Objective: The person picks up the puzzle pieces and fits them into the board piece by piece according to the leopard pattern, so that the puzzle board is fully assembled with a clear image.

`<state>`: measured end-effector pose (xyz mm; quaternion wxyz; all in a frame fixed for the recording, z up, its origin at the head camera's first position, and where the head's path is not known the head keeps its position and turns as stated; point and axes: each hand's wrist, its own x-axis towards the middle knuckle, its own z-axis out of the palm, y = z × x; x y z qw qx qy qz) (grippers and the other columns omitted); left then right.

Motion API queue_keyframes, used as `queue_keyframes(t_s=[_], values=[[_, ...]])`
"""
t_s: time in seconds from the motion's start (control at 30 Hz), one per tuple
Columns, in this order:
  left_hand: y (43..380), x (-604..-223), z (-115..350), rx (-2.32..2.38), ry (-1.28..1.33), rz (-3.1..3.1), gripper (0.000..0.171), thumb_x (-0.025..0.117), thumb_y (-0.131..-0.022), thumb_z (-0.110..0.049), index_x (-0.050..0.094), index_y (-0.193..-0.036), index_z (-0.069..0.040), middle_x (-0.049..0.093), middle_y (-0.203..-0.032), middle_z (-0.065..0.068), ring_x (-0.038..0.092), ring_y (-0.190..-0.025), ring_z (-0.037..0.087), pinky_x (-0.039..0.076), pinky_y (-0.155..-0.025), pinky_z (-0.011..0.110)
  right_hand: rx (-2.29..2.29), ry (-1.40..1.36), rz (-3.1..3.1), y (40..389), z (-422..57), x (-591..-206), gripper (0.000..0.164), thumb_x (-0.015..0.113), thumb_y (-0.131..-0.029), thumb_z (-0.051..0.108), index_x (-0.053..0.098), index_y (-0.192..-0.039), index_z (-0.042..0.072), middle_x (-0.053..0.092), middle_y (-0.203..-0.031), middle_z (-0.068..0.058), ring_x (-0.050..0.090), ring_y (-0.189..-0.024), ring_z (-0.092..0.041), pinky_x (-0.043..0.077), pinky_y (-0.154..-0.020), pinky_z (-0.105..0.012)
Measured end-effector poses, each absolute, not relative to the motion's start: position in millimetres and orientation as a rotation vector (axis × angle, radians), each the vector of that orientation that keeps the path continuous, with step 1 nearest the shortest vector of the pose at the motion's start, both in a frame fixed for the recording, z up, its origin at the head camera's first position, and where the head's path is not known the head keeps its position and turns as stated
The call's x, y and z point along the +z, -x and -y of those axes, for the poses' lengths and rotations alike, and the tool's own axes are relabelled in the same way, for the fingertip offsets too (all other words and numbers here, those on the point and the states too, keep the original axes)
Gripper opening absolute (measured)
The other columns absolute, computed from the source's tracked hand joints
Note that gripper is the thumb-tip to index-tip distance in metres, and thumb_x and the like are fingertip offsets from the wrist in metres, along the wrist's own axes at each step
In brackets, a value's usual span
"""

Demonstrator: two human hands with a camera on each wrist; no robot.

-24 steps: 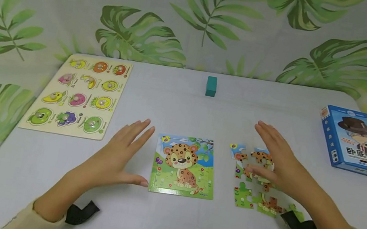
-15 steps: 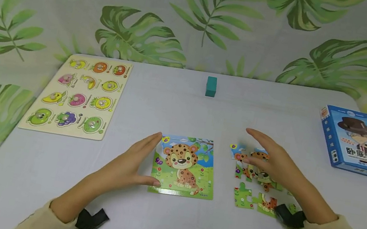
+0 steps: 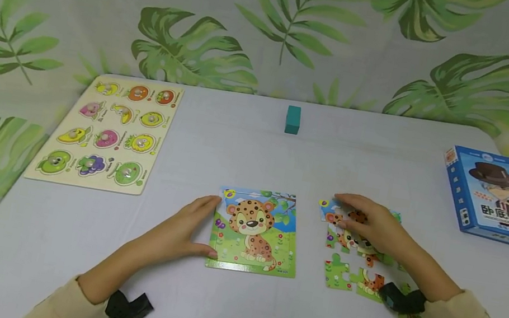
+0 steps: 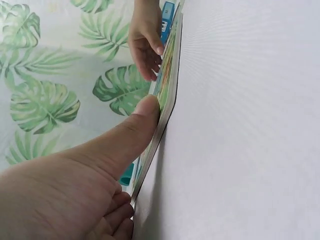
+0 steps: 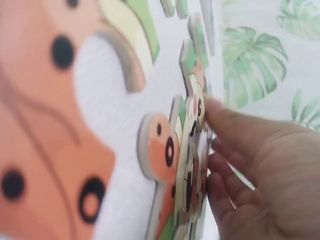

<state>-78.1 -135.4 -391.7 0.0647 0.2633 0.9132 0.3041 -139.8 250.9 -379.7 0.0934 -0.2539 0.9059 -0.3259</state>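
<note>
A square picture board (image 3: 280, 243) with a spotted leopard cub lies on the white table. My left hand (image 3: 177, 233) is at its left side, thumb over the near-left border and fingertips at the far-left edge. In the left wrist view the thumb (image 4: 137, 127) touches the top of the board's rim (image 4: 172, 92). To the right lie loose jigsaw pieces (image 3: 338, 276) with the same leopard picture. My right hand (image 3: 379, 232) is over the upper pieces, thumb and fingers apart and bent down, hiding some. In the right wrist view its fingertips are right at the pieces (image 5: 159, 147).
A fruit knob puzzle board (image 3: 102, 138) lies at the left. A teal block (image 3: 293, 120) stands near the table's far edge. At the right is a blue game box (image 3: 498, 196). Leaf-patterned cloth (image 3: 286, 34) hangs behind the table.
My left hand has moved right onto the picture board's left edge, its fingers drawing closer together. My right hand has moved left and come down over the jigsaw pieces.
</note>
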Motion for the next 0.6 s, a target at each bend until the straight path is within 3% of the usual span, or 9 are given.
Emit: queue_keyframes(t_s=[0.37, 0.6], values=[[79, -393, 137, 0.882, -0.853, -2.765, 0.091, 0.06, -0.061, -0.053, 0.026, -0.129, -0.005, 0.019, -0.133, 0.004, 0.017, -0.12, 0.016, 0.022, -0.094, 0.033, -0.865, 0.828, -2.764, 141, -250, -379, 0.046, 0.056, -0.078, 0.023, 0.044, -0.118, 0.004, 0.038, -0.112, -0.012, 0.048, -0.079, -0.015, 0.044, -0.06, -0.026], [79, -394, 137, 0.873, -0.882, -2.77, 0.089, 0.06, -0.062, -0.052, 0.025, -0.129, -0.004, 0.019, -0.134, 0.004, 0.017, -0.12, 0.018, 0.022, -0.094, 0.034, -0.957, 0.818, -2.835, 136, -242, -366, 0.041, 0.057, -0.077, 0.021, 0.047, -0.115, 0.007, 0.04, -0.109, -0.01, 0.046, -0.091, -0.025, 0.046, -0.063, -0.03]])
